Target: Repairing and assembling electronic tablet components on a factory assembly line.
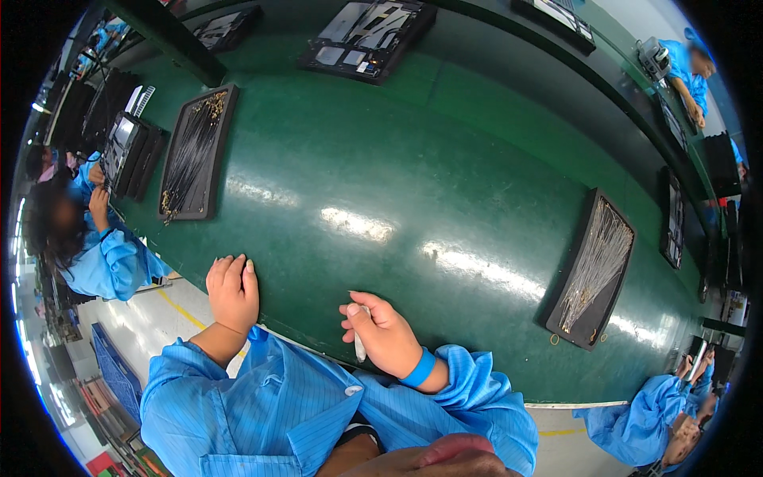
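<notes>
My left hand [233, 292] lies on the near edge of the green table [373, 167], fingers stretched out and nothing in them. To its right, my right hand [387, 335] is closed round a slim white pen-like tool [361, 347], which points down toward the table edge. The tool's exact kind is partly hidden by the fingers. A blue band [420, 367] circles my right wrist. Neither hand touches the trays of thin wires at the two sides.
A black tray [214, 179] of dark thin wires with gold-coloured ends stands at the left, another black tray [590, 334] of silvery wires at the right. At the back lies a black tray of flat parts [368, 40]. Co-workers in blue sit at both sides.
</notes>
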The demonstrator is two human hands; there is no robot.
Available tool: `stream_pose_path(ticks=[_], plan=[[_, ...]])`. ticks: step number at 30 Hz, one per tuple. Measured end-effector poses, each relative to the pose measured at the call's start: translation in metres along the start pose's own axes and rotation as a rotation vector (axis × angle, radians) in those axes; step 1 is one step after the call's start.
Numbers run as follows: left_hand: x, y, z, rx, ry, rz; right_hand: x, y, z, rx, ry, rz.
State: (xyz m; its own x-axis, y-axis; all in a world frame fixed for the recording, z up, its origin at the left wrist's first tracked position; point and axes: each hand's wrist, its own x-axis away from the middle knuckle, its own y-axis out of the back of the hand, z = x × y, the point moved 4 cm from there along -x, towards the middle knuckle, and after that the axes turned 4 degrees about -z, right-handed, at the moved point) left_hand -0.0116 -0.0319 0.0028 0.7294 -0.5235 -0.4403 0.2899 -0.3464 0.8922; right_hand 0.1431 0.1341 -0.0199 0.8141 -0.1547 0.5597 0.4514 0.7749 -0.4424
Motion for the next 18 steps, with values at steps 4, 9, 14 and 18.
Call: stream_pose_path(ticks=[4,9,14,18], plan=[[0.0007,-0.0005,0.0003,-0.008,-0.005,0.0,0.0002,0.0005,0.0002,0.024,-0.018,-0.007],[0.0008,-0.0007,0.0009,-0.002,-0.02,-0.005,0.0,0.001,-0.0015,0.019,-0.023,-0.005],[0.0003,-0.0004,0.0005,-0.005,-0.019,-0.006,-0.0001,0.0007,-0.0014,0.004,-0.014,0.002],[0.0001,-0.0001,0.0001,-0.001,-0.01,-0.002,-0.0002,0.0001,-0.0017,-0.007,-0.005,0.003]])
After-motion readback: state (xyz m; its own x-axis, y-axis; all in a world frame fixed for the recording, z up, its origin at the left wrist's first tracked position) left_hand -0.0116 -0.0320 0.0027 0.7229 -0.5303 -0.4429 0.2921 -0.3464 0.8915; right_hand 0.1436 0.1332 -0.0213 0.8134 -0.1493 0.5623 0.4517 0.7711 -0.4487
